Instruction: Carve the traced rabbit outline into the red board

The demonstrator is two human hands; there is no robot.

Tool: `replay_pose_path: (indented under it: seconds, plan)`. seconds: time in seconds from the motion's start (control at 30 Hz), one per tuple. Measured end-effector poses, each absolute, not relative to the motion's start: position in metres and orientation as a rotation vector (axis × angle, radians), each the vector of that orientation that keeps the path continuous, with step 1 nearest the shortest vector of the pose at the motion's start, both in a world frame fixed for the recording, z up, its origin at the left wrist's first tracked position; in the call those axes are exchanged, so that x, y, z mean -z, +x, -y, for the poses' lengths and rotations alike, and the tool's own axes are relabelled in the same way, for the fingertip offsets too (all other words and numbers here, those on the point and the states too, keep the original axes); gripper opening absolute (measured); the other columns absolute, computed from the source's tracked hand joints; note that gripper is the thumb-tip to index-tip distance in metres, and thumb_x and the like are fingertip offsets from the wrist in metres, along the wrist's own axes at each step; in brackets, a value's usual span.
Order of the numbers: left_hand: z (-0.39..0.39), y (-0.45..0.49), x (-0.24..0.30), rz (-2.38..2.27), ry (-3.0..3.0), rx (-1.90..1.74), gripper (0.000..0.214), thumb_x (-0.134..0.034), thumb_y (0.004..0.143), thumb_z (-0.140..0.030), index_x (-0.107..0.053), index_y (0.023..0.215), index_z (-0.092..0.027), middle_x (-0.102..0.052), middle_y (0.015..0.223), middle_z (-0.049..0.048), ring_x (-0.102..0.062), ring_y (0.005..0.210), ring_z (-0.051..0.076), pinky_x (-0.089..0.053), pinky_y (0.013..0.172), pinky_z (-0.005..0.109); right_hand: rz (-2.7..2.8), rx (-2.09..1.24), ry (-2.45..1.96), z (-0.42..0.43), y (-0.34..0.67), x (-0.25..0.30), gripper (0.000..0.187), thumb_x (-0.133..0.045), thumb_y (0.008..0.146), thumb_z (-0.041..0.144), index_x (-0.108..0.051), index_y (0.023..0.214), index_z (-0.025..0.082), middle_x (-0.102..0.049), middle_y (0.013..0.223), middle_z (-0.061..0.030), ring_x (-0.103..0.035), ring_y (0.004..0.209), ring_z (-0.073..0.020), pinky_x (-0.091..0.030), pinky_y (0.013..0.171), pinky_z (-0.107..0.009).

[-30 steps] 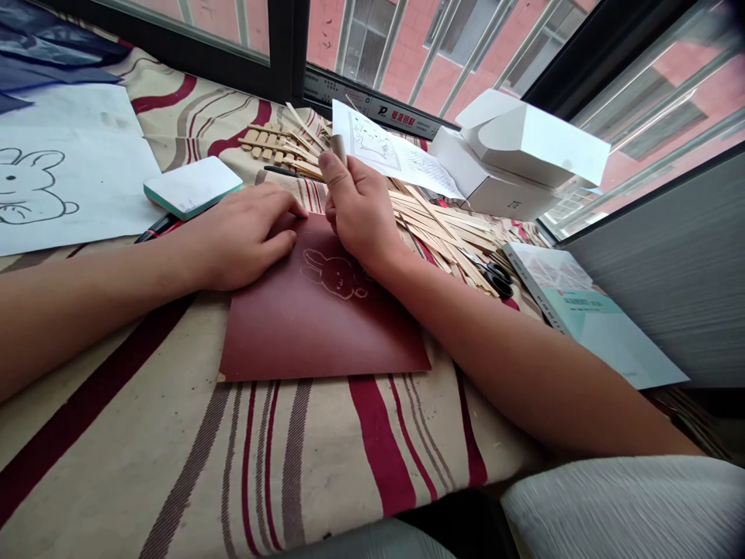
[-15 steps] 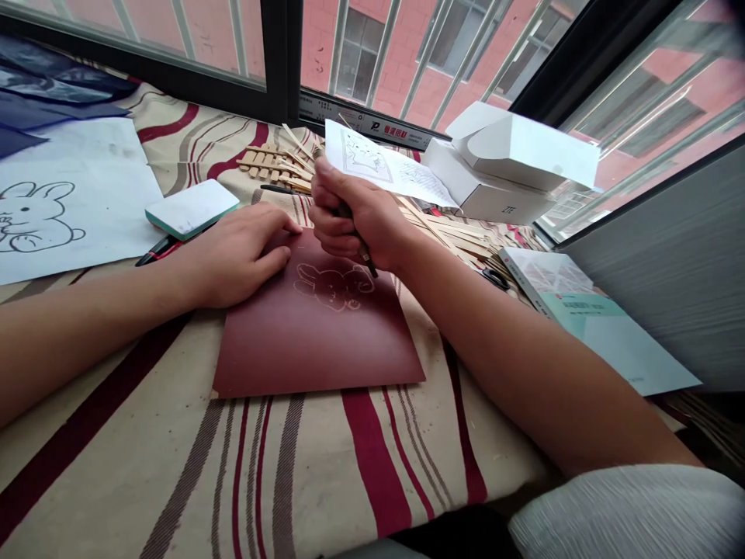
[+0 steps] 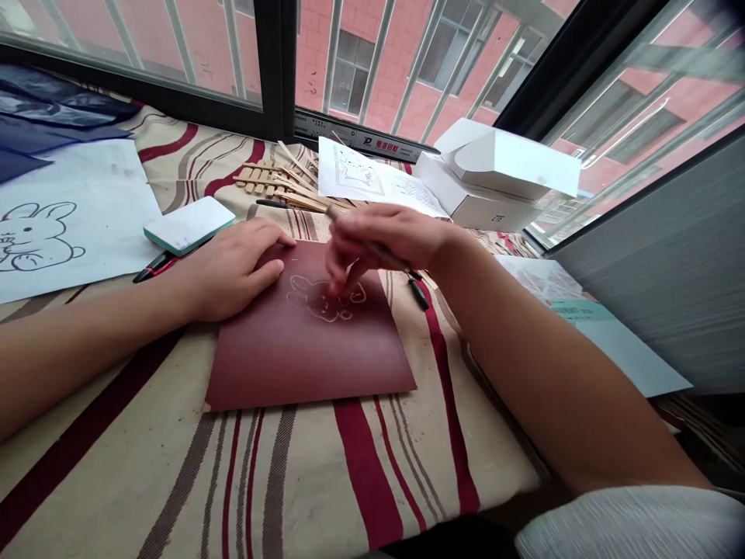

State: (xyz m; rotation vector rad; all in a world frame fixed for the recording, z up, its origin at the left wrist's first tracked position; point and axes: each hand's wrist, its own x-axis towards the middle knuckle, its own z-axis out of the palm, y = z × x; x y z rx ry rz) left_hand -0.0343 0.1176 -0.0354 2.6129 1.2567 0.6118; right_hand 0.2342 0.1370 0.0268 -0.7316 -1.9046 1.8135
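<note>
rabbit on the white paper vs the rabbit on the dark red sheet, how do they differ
The rabbit on the white paper is drawn in dark lines; the rabbit on the dark red sheet is in pale lines. The rabbit on the white paper looks larger. It runs off the view's left edge, while the other is partly covered by the right hand. Both have long upright ears.

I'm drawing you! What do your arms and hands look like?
The left hand and right hand are bare, no gloves; the right is blurred. The left arm and right arm are bare too. Pale ribbed cloth by the right arm may be a sleeve.
</note>
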Motion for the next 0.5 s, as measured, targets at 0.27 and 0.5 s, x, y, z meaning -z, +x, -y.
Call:
replay_pose_path:
  seconds: [0.27,0.5]
  plan:
    - [-0.116,-0.034,0.032,-1.276,2.598,-0.605,0.045,-0.041,0.093,-0.049,-0.062,0.124,-0.023,-0.068,0.132,0.0101,-0.063,0.125,0.034,-0.049,0.114,0.055,1.592,-1.397,-0.665,-0.124,0.207,-0.028,0.044,-0.062,0.104,0.059,-0.058,0.085,0.02,-0.054,0.059,0.0073,-0.033,0.038,-0.0038,-0.024,0.035,-0.019]
    - [-0.114,-0.032,0.03,-1.246,2.62,-0.628,0.048,-0.04,0.093,-0.05,-0.064,0.121,-0.021,-0.068,0.121,0.0087,-0.065,0.116,0.033,-0.052,0.107,0.053,1.599,-1.43,-0.549,-0.108,0.175,-0.014,0.056,-0.054,0.1,0.074,-0.042,0.08,0.023,-0.033,0.059,0.0105,-0.025,0.045,-0.0049,-0.026,0.038,-0.017]
